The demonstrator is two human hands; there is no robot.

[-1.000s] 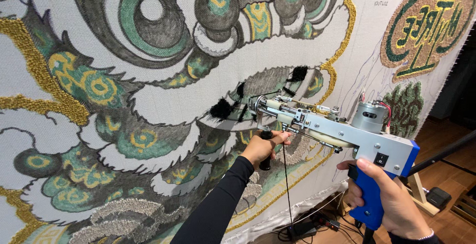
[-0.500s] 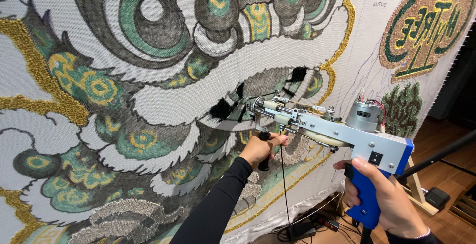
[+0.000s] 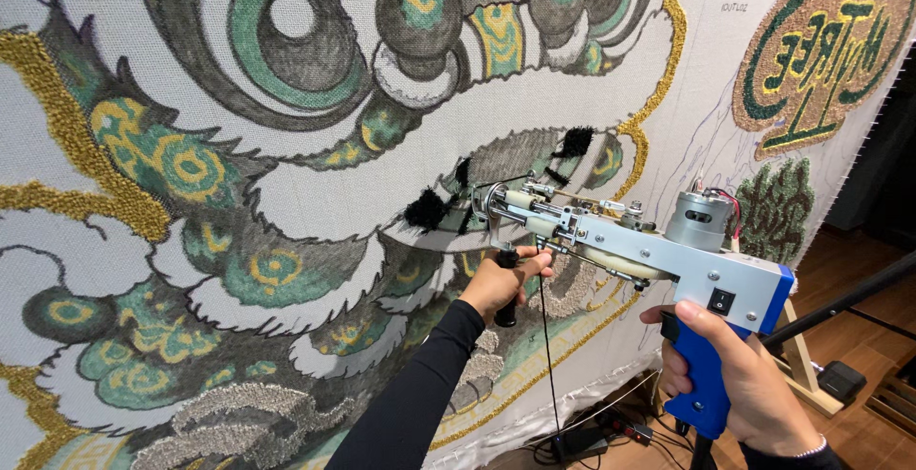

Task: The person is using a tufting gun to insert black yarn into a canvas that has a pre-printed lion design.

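Against the big stretched cloth (image 3: 286, 212), the tufting gun (image 3: 630, 250) was held level with its needle end touching the fabric just right of two black yarn tufts (image 3: 425, 210). The left hand (image 3: 501, 284), in a black sleeve (image 3: 420, 394), was wrapped tight around the gun's black front handle (image 3: 507, 289), just below the needle end. The right hand (image 3: 739, 384) was closed round the blue rear grip (image 3: 706, 384), index finger lying along the front of it under the black switch. A thin black strand of yarn (image 3: 546, 355) hung straight down from the gun's underside, between the two hands.

The gun stood off the cloth at an angle, its motor end well clear of the surface. Around the needle the fabric was mostly filled with grey, green and gold pile; bare white weave lay above and to the right of the gun, toward a green and gold patch (image 3: 816, 45) at the upper right. The cloth's right edge ran down diagonally behind the gun's rear, with a wooden frame leg (image 3: 797, 365) and dark floor (image 3: 859, 270) beyond it. Cables (image 3: 611, 427) lay on the floor beneath the cloth's lower edge.
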